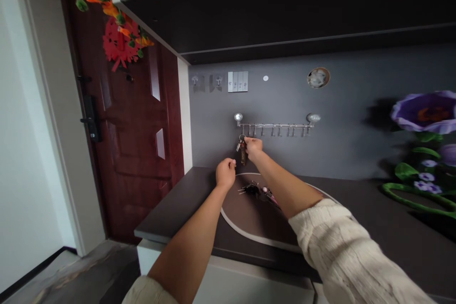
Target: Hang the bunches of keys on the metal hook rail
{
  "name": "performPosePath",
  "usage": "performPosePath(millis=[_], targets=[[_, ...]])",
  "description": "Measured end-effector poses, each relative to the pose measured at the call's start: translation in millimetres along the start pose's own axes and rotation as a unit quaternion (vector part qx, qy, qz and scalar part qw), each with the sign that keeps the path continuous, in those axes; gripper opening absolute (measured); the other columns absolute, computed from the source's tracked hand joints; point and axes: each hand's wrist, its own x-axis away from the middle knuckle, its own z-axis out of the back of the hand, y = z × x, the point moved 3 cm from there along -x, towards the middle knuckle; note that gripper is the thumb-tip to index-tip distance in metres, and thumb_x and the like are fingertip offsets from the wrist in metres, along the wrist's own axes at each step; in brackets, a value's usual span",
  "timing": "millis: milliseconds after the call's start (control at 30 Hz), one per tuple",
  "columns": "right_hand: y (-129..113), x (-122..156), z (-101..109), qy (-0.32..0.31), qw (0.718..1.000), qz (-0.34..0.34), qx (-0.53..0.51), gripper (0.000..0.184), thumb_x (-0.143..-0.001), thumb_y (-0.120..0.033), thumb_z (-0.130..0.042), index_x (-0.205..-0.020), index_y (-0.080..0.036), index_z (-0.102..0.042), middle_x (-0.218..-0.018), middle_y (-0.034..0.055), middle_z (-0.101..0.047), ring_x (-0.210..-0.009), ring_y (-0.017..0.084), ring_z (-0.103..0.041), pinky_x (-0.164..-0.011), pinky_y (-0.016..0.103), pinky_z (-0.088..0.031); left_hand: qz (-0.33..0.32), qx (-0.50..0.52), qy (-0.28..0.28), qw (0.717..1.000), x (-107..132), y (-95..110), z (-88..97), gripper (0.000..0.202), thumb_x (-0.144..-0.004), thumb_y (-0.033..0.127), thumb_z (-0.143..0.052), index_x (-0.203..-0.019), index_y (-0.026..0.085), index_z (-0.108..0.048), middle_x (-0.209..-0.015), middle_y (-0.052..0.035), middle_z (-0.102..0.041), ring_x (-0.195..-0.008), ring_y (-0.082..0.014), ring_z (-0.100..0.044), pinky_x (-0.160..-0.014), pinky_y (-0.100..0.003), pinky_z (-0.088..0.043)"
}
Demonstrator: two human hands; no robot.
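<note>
My right hand (253,147) is closed on a bunch of keys (242,149) with a brown fob, held up against the left end of a chrome hook rail (276,126) on the grey wall. Just below and to the left, my left hand (225,172) is curled in a loose fist above the counter, with nothing visible in it. Another bunch of keys (258,190) lies on a round brown tray (249,228) on the dark counter, beneath my right forearm.
A dark red door (131,142) with a black handle stands at the left. Light switches (237,81) and two small wall hooks sit above the rail. A large purple flower ornament (423,152) stands on the counter at the right. A dark cabinet hangs overhead.
</note>
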Motion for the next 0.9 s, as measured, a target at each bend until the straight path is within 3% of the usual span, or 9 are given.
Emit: performPosePath(millis=[233, 633, 900], targets=[[-0.5, 6.1, 6.4, -0.011, 1.0, -0.02, -0.009, 0.013, -0.066, -0.027, -0.057, -0.066, -0.014, -0.056, -0.044, -0.0039, -0.052, -0.042, 0.007, -0.046, -0.044, 0.017, -0.039, 0.02, 0.012, -0.001, 1.0, -2.1, -7.1, -3.0, 0.027, -0.08, 0.03, -0.037, -0.072, 0.015, -0.059, -0.069, -0.0042, -0.062, -0.063, -0.0121, -0.055, -0.061, -0.023, -0.038], [-5.5, 25.2, 30.6, -0.09, 0.994, -0.064, -0.019, 0.006, -0.068, -0.014, -0.051, -0.064, -0.014, -0.054, -0.055, -0.0021, -0.057, -0.049, 0.005, -0.049, -0.053, 0.017, -0.039, 0.022, 0.044, -0.033, 0.998, -4.2, -18.8, -11.5, 0.019, -0.077, 0.024, -0.042, -0.074, 0.015, -0.058, -0.069, -0.0031, -0.062, -0.059, -0.0098, -0.054, -0.06, -0.022, -0.04], [-23.7, 54.7, 61.2, -0.095, 0.988, -0.12, 0.031, 0.006, -0.07, -0.012, -0.051, -0.074, -0.015, -0.055, -0.072, 0.001, -0.06, -0.055, 0.005, -0.051, -0.057, 0.019, -0.042, 0.027, 0.099, -0.104, 0.989, 4.9, -9.6, -11.2, 0.013, -0.072, 0.018, -0.048, -0.076, 0.013, -0.059, -0.066, -0.0019, -0.059, -0.056, -0.0074, -0.05, -0.056, -0.019, -0.038]])
